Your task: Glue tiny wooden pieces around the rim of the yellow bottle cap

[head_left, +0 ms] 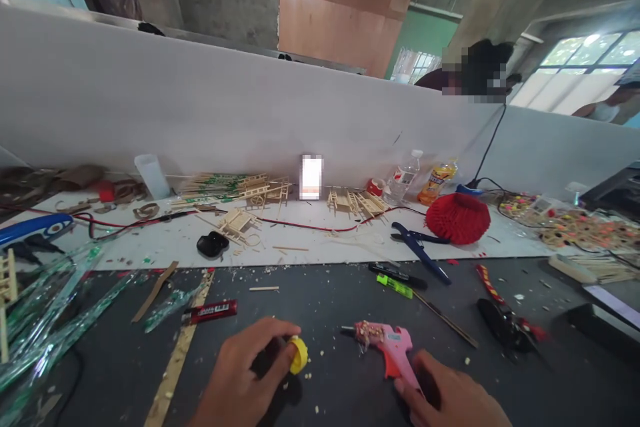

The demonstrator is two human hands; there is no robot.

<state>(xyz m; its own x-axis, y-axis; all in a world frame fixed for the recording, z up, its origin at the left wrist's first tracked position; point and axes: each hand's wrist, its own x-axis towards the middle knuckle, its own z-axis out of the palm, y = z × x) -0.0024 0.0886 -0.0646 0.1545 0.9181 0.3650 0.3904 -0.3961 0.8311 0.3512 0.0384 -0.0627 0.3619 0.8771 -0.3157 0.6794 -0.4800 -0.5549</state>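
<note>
My left hand (245, 377) is closed around a small dark object with a yellow cap (299, 354), held low over the dark mat (330, 293). To its right my right hand (450, 400) grips the handle of a pink hot glue gun (387, 345). The gun's glue-crusted nozzle points left toward the yellow cap, a short gap away. Both hands are at the near edge of the table.
Blue-handled pliers (420, 250), a green and black cutter (395, 280), a red lighter (210, 311) and a red paper lantern (457, 218) lie beyond. Small stick models (240, 221), bottles (405, 177) and a red wire sit by the white partition. Clear wrappers (45, 307) are piled left. Another person sits behind the partition.
</note>
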